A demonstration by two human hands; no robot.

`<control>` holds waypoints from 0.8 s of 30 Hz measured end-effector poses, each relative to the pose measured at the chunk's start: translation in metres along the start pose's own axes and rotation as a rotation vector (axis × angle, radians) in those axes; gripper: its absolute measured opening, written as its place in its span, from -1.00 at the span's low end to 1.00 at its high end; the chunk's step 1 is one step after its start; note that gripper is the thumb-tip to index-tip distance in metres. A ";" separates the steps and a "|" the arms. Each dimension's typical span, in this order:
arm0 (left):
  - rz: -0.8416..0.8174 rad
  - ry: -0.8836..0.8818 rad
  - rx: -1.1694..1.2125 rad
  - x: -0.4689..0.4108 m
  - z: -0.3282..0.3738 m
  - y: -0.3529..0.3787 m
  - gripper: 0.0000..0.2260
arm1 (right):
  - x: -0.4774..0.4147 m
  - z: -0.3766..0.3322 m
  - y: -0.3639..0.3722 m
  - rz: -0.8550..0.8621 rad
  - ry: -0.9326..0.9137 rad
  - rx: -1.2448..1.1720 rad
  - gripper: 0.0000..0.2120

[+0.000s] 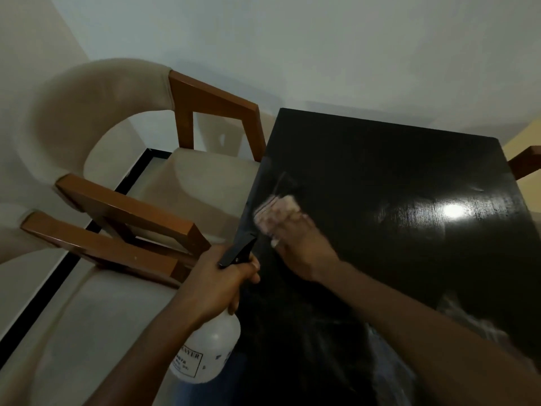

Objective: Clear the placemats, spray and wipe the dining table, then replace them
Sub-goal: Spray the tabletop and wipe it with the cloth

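Observation:
The black glossy dining table fills the right half of the head view. My right hand presses a pale pinkish cloth flat on the table near its left edge; the cloth is blurred. My left hand grips the neck of a white translucent spray bottle with a black trigger head, held just off the table's left edge. Faint streaks show on the near part of the tabletop. No placemats are in view.
Two cream upholstered chairs with brown wooden arms stand close along the table's left side. Another wooden chair arm shows past the table's right edge. White walls are behind, and a black skirting strip runs under the chairs.

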State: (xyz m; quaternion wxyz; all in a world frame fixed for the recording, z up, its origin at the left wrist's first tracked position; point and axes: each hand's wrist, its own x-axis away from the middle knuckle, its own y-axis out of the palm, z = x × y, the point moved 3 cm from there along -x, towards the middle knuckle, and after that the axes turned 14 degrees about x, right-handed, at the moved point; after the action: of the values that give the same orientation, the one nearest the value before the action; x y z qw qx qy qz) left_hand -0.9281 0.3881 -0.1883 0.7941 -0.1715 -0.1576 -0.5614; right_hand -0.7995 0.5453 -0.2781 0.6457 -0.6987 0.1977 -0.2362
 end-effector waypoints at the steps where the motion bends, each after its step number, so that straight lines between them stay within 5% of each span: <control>1: 0.000 0.009 0.002 -0.003 0.000 0.000 -0.90 | 0.016 -0.027 0.004 -0.028 -0.184 -0.012 -0.49; 4: 0.000 -0.008 0.042 -0.011 0.000 -0.003 -0.90 | 0.049 -0.057 0.013 -0.194 -0.603 -0.019 -0.55; 6: 0.004 -0.013 0.055 -0.015 -0.003 -0.006 -0.89 | 0.037 -0.039 0.011 -0.145 -0.625 0.003 -0.55; 13: 0.056 -0.014 0.077 -0.024 -0.011 -0.015 -0.93 | -0.097 0.083 -0.003 -0.051 0.179 -0.021 -0.43; 16: 0.053 0.004 0.101 -0.025 -0.013 -0.018 -0.92 | -0.125 0.090 0.001 -0.057 0.348 -0.080 -0.41; 18: 0.065 0.010 0.113 -0.029 -0.015 -0.022 -0.91 | -0.119 0.061 -0.001 -0.013 0.240 -0.056 -0.42; 21: 0.075 0.030 0.129 -0.036 -0.017 -0.025 -0.93 | -0.071 -0.007 -0.004 0.062 -0.222 -0.060 -0.50; 24: 0.075 0.021 0.167 -0.040 -0.019 -0.025 -0.94 | -0.013 -0.058 0.012 -0.054 -0.587 -0.038 -0.62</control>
State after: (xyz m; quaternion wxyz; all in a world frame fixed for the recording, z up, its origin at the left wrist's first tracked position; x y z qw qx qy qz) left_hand -0.9637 0.4051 -0.2202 0.8277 -0.1047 -0.1890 -0.5179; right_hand -0.8432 0.5051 -0.2879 0.6556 -0.7541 -0.0118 -0.0371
